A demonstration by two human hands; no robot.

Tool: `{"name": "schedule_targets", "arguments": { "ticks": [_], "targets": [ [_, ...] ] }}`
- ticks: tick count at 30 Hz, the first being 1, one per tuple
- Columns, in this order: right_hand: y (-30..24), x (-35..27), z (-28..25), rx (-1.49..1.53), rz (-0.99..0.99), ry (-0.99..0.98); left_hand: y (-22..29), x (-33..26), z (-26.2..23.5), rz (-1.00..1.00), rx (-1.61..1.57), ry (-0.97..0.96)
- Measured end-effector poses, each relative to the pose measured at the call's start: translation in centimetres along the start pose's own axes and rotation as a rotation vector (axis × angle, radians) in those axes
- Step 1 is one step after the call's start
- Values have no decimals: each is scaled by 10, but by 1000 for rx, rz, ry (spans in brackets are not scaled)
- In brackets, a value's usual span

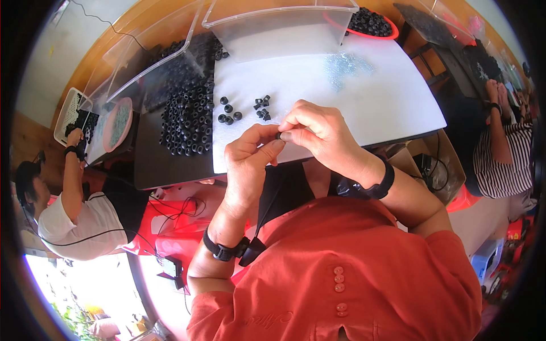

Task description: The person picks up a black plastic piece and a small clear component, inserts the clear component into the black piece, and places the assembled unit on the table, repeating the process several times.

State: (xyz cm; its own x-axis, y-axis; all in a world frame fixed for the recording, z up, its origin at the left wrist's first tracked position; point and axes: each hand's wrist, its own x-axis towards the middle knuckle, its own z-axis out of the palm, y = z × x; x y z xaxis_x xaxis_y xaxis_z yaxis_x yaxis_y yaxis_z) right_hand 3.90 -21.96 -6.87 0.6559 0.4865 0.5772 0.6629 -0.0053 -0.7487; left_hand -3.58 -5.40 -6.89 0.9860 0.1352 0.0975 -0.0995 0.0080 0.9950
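Note:
Both hands meet above the near edge of the white work surface (296, 74). My left hand (248, 156) pinches a small black part (278, 136) between thumb and fingertips. From the other side, my right hand (324, 133) closes its thumb and fingers on the same part. Fingertips cover most of it, so its exact shape is hidden. Just beyond my left hand lie several loose round black parts (229, 120) with holes. To their right sits a little cluster of black blocky pieces (263, 107).
A heap of black ring-shaped parts (187, 122) spreads over the dark tabletop at left. A clear plastic bin (273, 42) stands at the back. Tiny clear pieces (347, 68) and a red bowl (392, 29) lie right. People work at both sides (85, 221).

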Motion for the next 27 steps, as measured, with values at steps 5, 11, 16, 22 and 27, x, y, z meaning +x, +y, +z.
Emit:
{"name": "schedule_targets", "arguments": {
  "ticks": [5, 11, 16, 22, 27],
  "targets": [
    [-11, -8, 9, -253, -195, -36, -7, 3, -7, -105, -285, 55],
    [-25, -13, 5, -234, -53, -218, -9, 4, -13, -121, -380, 80],
    [-22, 24, -9, -450, 7, -192, -13, 12, -26, -59, -312, 118],
    [24, 73, 10, -885, -30, -400, -17, 14, -29, -39, -348, 107],
    [36, 79, 8, -856, -14, -493, -21, 11, -32, -17, -321, 84]
  ]
}}
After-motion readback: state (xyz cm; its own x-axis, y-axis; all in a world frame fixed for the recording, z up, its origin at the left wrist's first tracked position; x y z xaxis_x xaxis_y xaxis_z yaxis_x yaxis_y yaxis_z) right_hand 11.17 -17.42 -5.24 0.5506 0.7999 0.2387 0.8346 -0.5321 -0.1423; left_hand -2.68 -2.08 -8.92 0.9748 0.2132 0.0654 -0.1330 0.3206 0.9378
